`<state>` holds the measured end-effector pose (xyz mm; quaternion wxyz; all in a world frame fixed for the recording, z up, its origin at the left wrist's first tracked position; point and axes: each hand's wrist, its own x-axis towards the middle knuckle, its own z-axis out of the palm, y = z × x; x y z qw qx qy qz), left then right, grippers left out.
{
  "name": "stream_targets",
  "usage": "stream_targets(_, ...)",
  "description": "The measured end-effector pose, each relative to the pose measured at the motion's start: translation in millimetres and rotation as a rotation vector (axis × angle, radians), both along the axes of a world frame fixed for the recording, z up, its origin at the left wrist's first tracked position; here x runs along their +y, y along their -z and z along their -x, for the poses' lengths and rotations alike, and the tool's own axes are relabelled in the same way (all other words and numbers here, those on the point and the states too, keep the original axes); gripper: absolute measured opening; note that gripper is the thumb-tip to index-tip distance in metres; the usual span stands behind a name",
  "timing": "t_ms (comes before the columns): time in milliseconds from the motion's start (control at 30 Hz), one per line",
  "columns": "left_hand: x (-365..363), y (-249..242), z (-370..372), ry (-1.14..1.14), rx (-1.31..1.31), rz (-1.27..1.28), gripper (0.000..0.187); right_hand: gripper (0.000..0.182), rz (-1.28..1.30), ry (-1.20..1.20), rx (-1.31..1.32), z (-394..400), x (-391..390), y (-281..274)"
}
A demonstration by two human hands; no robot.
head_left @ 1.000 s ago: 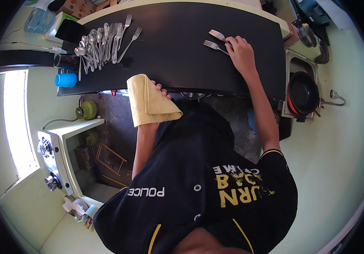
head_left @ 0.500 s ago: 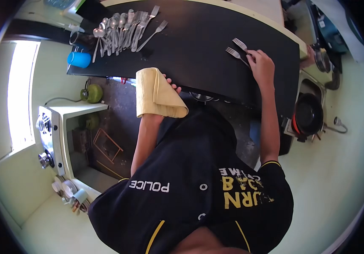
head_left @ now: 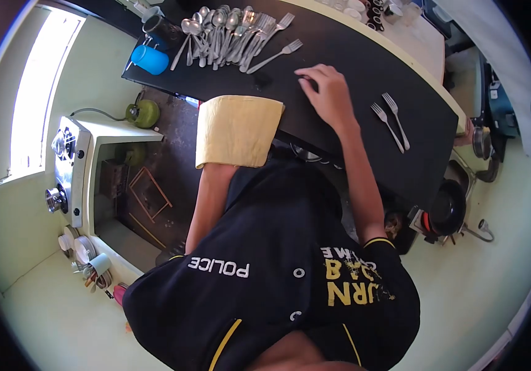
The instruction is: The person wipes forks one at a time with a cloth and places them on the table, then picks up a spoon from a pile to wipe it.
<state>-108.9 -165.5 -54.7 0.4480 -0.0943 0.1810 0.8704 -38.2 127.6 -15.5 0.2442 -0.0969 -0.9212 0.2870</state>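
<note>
from my end, i have the left hand under a folded yellow cloth, probably so the fabric shields the palm; its fingers are hidden, so i can't tell their grip. my right hand is empty, fingers loosely parted and slightly bent, over the black table. the heap of spoons and forks lies on the table at the left, handles mostly towards me, perhaps for easy picking. two forks rest side by side well apart from it, likely to keep them separate. the dark shirt reads "police", plus worn letters, "urn" among them; i can read no brand on the cutlery.
</note>
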Motion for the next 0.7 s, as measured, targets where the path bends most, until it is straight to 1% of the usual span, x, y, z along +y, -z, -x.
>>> stream_targets(33,-4.5,0.8,7.0,-0.015,-0.004,-0.026,0.047,0.018,-0.014,-0.051,0.007,20.0,-8.1,3.3)
stream_targets(100,-13.4,-0.5,20.3,0.001,0.046,-0.116,0.046,0.019,-0.087,-0.057,0.013,61.2,-18.1,14.5)
stream_targets(133,-18.3,-1.1,26.7,-0.005,0.047,-0.121,0.046,0.02,-0.123,-0.059,0.015,80.0,-19.5,21.6)
stream_targets(167,-25.2,-2.1,33.0,-0.014,0.044,-0.125,0.046,0.022,-0.223,-0.032,-0.002,97.9,-18.6,29.0)
stream_targets(267,-47.4,0.4,52.9,-0.037,0.026,-0.12,0.046,0.024,-0.328,-0.073,-0.043,137.6,-6.5,43.2)
stream_targets(400,-71.2,3.3,77.6,-0.058,0.01,-0.118,0.045,0.015,-0.407,-0.18,-0.059,158.2,3.1,35.8)
stream_targets(433,-75.2,3.7,84.4,-0.062,0.008,-0.119,0.045,0.011,-0.442,-0.188,-0.098,159.0,3.5,30.4)
stream_targets(533,-80.9,6.4,103.9,-0.055,-0.004,-0.121,0.045,0.012,-0.506,-0.233,-0.122,160.9,6.2,22.7)
stream_targets(567,-80.9,6.8,110.3,-0.053,-0.004,-0.119,0.045,0.012,-0.536,-0.255,-0.082,161.3,6.6,19.5)
stream_targets(700,-74.3,5.1,134.7,-0.029,-0.012,-0.116,0.045,0.011,-0.597,-0.231,-0.03,166.0,6.7,17.7)
